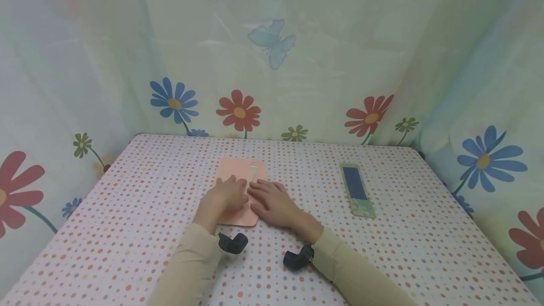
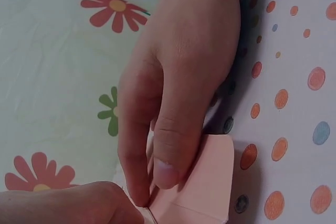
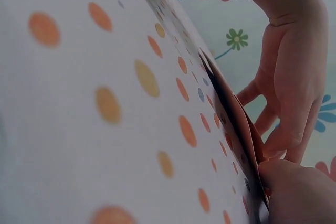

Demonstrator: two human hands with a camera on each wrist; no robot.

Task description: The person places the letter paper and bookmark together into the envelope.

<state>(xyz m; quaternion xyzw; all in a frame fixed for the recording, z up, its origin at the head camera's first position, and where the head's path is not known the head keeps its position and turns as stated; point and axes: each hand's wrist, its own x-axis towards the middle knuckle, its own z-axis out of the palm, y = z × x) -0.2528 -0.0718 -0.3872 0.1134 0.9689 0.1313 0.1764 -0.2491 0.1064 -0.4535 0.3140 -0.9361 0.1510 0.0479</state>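
Observation:
A thin pink folder-like piece (image 1: 231, 168) lies on the table, with a narrow pale strip (image 1: 253, 171) running along its right part. My left hand (image 1: 225, 198) rests on its face. In the left wrist view, the thumb and index finger of my left hand (image 2: 181, 77) point down onto the pink surface (image 2: 207, 182) beside a crease. My right hand (image 1: 275, 202) lies over the right edge, its fingers meeting my left fingertips near the strip. From the right wrist view, the piece (image 3: 239, 114) shows edge-on, with separated layers, and my right hand (image 3: 299, 192) at its near end.
To the right lies a long flat green packet (image 1: 363, 208) with a dark blue panel (image 1: 354, 183). The table (image 1: 306, 174) has a dotted cover. Flower-printed curtains (image 1: 323, 84) hang behind it and at both sides. A black wrist camera (image 1: 233, 243) sits on each wrist.

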